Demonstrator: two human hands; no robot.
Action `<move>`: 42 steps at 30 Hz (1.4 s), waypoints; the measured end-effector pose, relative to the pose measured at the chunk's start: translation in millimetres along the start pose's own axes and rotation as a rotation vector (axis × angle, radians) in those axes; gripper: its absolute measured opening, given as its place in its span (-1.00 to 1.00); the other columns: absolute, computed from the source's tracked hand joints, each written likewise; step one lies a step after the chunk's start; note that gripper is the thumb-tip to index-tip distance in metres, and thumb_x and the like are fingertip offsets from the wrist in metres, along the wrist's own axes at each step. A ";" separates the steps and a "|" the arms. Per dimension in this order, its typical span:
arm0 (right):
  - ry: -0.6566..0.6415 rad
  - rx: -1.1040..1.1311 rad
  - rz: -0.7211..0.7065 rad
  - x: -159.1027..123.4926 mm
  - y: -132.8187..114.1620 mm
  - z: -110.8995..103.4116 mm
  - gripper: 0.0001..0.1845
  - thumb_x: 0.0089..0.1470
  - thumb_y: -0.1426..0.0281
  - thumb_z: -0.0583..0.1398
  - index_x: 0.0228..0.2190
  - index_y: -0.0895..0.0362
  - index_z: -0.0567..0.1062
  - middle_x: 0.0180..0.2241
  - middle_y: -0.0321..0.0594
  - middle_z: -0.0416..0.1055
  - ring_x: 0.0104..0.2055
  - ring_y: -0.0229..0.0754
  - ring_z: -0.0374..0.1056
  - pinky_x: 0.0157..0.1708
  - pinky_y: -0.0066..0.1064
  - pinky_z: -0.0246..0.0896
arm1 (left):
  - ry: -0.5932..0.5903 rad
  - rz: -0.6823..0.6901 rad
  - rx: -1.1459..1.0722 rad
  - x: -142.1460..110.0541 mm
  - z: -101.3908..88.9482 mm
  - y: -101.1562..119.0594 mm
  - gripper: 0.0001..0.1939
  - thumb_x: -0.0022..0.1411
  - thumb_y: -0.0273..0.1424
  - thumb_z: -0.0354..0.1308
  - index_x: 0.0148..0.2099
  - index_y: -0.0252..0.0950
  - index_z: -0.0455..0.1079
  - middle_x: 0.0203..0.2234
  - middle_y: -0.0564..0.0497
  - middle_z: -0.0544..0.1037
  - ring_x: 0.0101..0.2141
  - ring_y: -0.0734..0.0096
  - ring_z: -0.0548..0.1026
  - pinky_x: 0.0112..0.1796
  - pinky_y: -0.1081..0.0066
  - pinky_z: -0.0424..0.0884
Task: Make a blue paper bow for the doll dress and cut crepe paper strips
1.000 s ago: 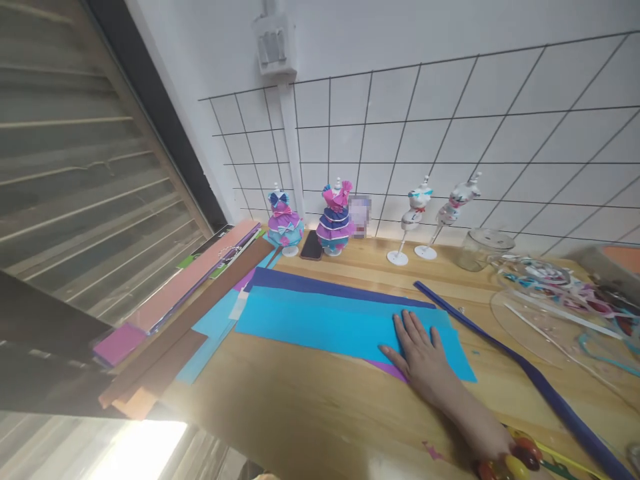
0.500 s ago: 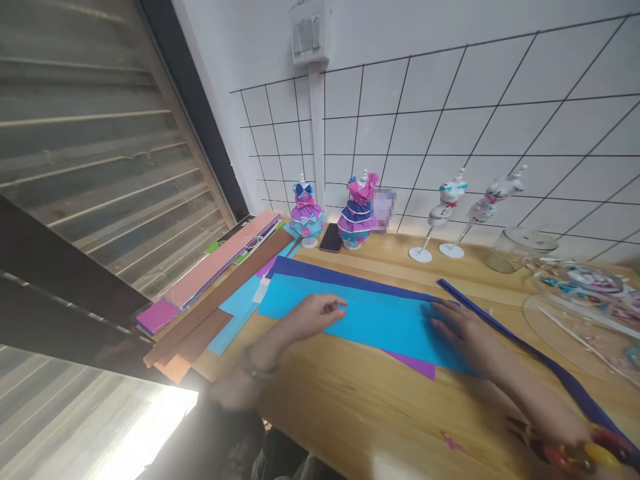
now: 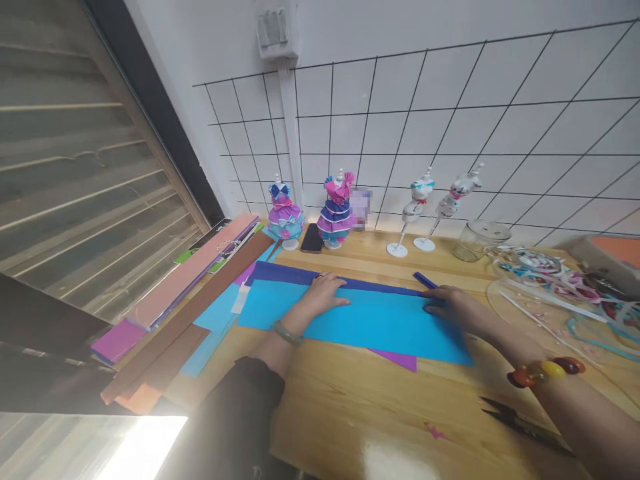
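A bright blue sheet [image 3: 370, 327] lies flat on the wooden table, with a dark blue sheet [image 3: 285, 272] showing along its far edge. My left hand [image 3: 325, 293] rests on that far edge near the middle, its thumb apart from its fingers. At the right end of the sheets, my right hand [image 3: 453, 308] touches the far corner with bent, parted fingers. Just beyond it shows the end of a dark blue strip [image 3: 424, 280]; my hand and forearm hide the rest. A purple piece [image 3: 397, 360] pokes out from under the near edge.
Brown and light blue sheets [image 3: 213, 313] are piled on the left. Two dressed mini mannequins [image 3: 286, 213], a phone [image 3: 313, 239], two patterned mannequins [image 3: 419, 200] and a glass jar [image 3: 480, 240] line the wall. Ribbons [image 3: 540, 267] lie right; dark scissors [image 3: 520, 423] lie near my right forearm.
My left hand has moved forward onto the sheets' far edge, and its fingers have come down. My right hand has shifted to the far right corner. The view has turned rightward, bringing the scissors into sight.
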State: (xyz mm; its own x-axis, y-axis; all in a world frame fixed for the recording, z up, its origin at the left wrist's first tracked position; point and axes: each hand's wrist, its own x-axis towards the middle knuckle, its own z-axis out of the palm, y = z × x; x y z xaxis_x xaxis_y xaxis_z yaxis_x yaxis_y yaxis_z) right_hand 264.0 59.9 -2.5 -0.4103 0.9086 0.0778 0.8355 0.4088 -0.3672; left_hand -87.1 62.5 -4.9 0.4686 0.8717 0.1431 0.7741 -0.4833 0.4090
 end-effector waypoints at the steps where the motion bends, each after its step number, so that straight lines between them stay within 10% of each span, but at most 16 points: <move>1: -0.011 0.022 0.015 -0.8 -0.8 -1.4 -0.65 -0.06 0.18 0.12 -0.29 0.10 0.53 -0.24 -0.08 0.48 -0.24 0.02 0.40 -0.23 -0.19 0.28 | 0.002 -0.003 0.006 -0.6 0.1 -1.6 -0.48 0.01 -0.08 0.19 -0.01 -0.22 0.34 -0.15 -0.08 0.39 -0.05 0.14 0.28 -0.09 0.25 0.23; 9: -0.129 0.220 0.188 -19.5 -9.6 -10.3 -0.61 0.03 0.09 0.04 -0.31 0.09 0.47 -0.39 -0.21 0.51 -0.37 -0.12 0.40 -0.42 -0.34 0.30 | 0.030 -0.007 0.048 -6.3 -9.9 -11.4 -0.50 -0.10 0.01 0.22 -0.25 -0.28 0.37 -0.27 -0.05 0.40 -0.13 0.18 0.31 -0.19 0.33 0.24; 17: -0.211 0.268 0.274 -22.4 -14.7 -18.1 -0.65 -0.19 0.23 0.21 -0.30 0.11 0.48 -0.35 -0.22 0.50 -0.33 -0.05 0.40 -0.38 -0.32 0.27 | -0.203 -0.058 0.062 -9.0 -26.7 -15.6 -0.46 -0.11 0.02 0.20 -0.17 -0.25 0.37 -0.30 -0.02 0.48 -0.25 0.22 0.40 -0.37 0.43 0.21; 33: 0.102 0.035 -0.042 -42.9 -28.9 -24.6 -0.37 -0.11 0.36 0.16 0.07 0.06 0.24 0.08 -0.07 0.23 0.09 0.03 0.17 0.01 -0.09 0.11 | -0.238 0.025 0.045 -20.4 -55.0 10.6 -0.90 0.00 -0.34 0.15 -0.39 -0.26 0.38 -0.46 0.05 0.45 -0.35 0.37 0.38 -0.40 0.47 0.18; 42: 0.028 -0.103 -0.185 -35.9 -57.8 -22.4 -0.74 -0.11 0.53 0.09 -0.36 0.06 0.50 -0.35 -0.18 0.51 -0.31 -0.13 0.42 -0.34 -0.35 0.32 | -0.274 0.005 0.044 -32.6 -76.7 22.4 -0.77 -0.03 -0.56 0.00 -0.30 -0.23 0.36 -0.43 0.09 0.47 -0.40 0.42 0.39 -0.47 0.50 0.17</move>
State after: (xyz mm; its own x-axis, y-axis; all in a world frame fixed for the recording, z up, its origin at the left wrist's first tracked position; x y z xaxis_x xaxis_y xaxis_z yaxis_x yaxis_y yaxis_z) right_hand 238.6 5.6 36.7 -0.5510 0.8187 0.1615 0.7805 0.5741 -0.2473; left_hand -117.7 29.5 68.7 0.5652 0.8181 -0.1066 0.7866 -0.4954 0.3685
